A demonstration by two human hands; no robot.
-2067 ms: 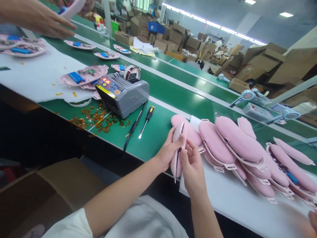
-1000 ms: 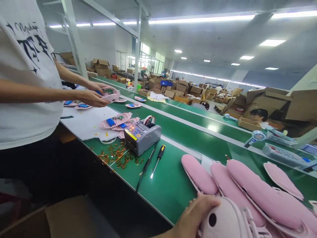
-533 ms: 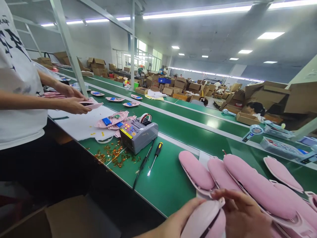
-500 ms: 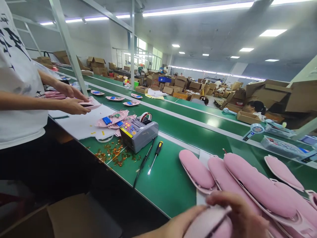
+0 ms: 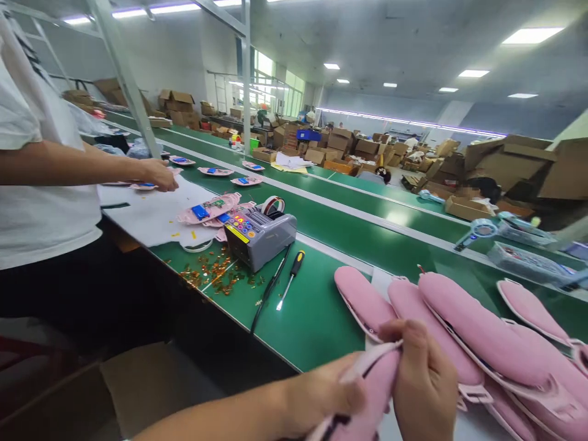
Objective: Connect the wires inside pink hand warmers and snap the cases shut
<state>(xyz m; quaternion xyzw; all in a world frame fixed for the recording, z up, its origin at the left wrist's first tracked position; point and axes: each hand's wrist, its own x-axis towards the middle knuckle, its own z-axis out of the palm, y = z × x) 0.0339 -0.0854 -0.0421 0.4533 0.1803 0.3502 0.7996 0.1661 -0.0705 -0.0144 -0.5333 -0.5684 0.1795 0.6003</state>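
Note:
Both my hands are on a pink padded eye-mask-shaped piece at the bottom of the view, its lower end cut off by the frame. My left hand wraps round its side with the thumb on top. My right hand pinches the upper end of its pale rim, where a dark gap shows between rim and pad. Right beside my hands lies a pile of similar pink padded pieces, some overlapping. A single pink pad rests at the pile's left edge.
A screwdriver and black cable lie by a grey tape dispenser. Orange film scraps litter the bench edge. Pink shells with blue parts lie beyond. At left, a co-worker's hand reaches over white sheeting. Plastic bins stand right.
My hands have risen into fuller view, with the held pink piece now tilted more upright. The co-worker's hands have left the piece they held, and one arm now stretches over the bench.

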